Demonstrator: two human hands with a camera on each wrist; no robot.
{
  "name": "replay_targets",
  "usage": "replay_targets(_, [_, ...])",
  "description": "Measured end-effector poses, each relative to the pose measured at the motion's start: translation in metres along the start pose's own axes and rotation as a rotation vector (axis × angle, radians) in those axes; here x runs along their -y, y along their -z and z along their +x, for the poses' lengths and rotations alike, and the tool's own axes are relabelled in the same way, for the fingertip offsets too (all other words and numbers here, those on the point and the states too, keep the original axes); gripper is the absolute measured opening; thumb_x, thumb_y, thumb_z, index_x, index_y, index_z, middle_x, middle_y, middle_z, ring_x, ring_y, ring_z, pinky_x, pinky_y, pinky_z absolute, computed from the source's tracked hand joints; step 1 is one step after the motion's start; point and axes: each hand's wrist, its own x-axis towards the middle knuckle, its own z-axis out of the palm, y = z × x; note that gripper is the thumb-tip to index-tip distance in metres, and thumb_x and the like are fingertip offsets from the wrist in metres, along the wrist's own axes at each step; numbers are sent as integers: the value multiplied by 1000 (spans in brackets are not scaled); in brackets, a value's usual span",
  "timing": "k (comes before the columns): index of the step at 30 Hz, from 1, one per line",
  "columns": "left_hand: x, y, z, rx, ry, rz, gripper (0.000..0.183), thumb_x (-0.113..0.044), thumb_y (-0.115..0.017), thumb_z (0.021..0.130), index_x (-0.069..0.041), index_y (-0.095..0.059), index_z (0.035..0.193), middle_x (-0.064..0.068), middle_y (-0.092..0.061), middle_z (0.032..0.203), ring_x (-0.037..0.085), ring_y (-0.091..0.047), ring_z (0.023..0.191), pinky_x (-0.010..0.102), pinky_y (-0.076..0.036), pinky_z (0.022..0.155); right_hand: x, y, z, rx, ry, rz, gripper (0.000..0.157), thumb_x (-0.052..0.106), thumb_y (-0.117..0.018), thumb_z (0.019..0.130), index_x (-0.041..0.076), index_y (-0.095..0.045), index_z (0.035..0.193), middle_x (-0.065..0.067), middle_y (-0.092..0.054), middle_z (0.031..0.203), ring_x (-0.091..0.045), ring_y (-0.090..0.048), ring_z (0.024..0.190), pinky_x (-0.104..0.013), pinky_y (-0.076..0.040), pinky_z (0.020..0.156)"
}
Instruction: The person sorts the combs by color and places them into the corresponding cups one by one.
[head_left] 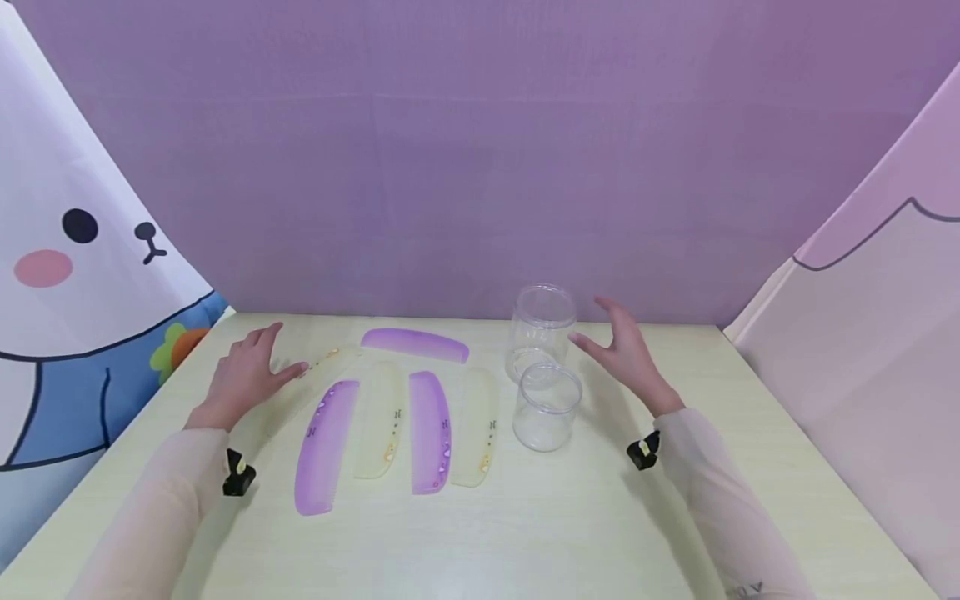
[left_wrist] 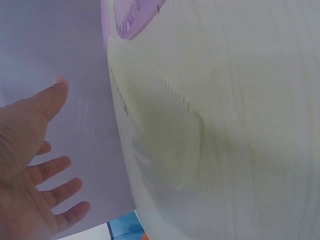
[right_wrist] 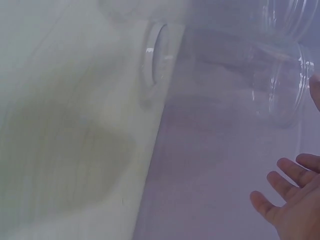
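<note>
My left hand (head_left: 243, 377) hovers with spread fingers at the left of the table, its palm bare in the left wrist view. Its thumb is near a pale yellow comb (left_wrist: 160, 107) lying slanted, partly hidden by that hand in the head view. Beside the clear plastic jars, my right hand (head_left: 626, 357) is raised with thumb and fingers apart, holding nothing. The taller jar (head_left: 543, 321) stands behind the shorter clear jar (head_left: 547, 412). Purple combs (head_left: 326, 446) and two more yellow combs (head_left: 378, 417) lie between the hands, teeth and printed spines partly visible.
A purple comb (head_left: 415, 343) lies crosswise toward the back edge of the pale wooden table (head_left: 480, 550). Behind it hangs a purple cloth (head_left: 480, 167). Printed cloths with a cartoon animal (head_left: 97, 250) and a pink shape flank the sides.
</note>
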Motion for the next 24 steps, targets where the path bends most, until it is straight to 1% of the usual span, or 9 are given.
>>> replay_targets(3, [0,-1,3,29,19,-18,82,-41,-63,82,5,-25,138,36,-32,133,56,-34,112,71,-31,88,3,-4,3,-8,-20,78,75,28,-69,81,-3,-31,137,-23,-36,140,-38,-32,130,-53,-29,106])
replay_targets(7, [3,-3,6,42,18,-34,81,-42,-63,82,4,-26,138,36,-32,133,56,-36,111,70,-32,88,5,-10,7,-11,-44,184,71,23,-68,82,-1,-31,137,-22,-38,139,-36,-34,129,-53,-33,102])
replay_targets(10, [4,-5,9,62,18,-56,80,-42,-62,83,5,-26,137,36,-32,133,55,-36,112,69,-32,89,8,-11,10,-3,-64,245,69,18,-68,82,-1,-31,137,-23,-37,139,-36,-33,130,-53,-33,103])
replay_targets(16, [4,-10,13,124,42,-106,80,-40,-63,83,5,-26,138,34,-33,135,52,-35,118,66,-31,94,31,-9,10,17,-88,339,68,7,-66,82,-9,-28,136,-30,-34,137,-44,-31,129,-57,-31,103])
replay_targets(18, [4,-12,14,139,45,-116,80,-40,-62,84,6,-26,138,33,-33,135,51,-35,119,64,-31,96,37,-10,9,24,-91,350,70,5,-66,81,-11,-26,136,-31,-33,137,-45,-31,128,-58,-31,102])
replay_targets(20, [4,-13,14,154,46,-122,79,-39,-62,84,6,-26,138,33,-33,135,50,-35,119,63,-31,97,34,-13,10,28,-98,374,72,6,-67,80,-10,-24,137,-30,-32,138,-44,-31,128,-57,-31,103])
replay_targets(24, [4,-17,14,184,46,-126,78,-38,-62,84,7,-27,137,33,-37,132,49,-37,119,62,-32,97,19,-23,13,41,-103,384,78,11,-68,80,-6,-21,139,-27,-31,140,-41,-32,128,-56,-31,103])
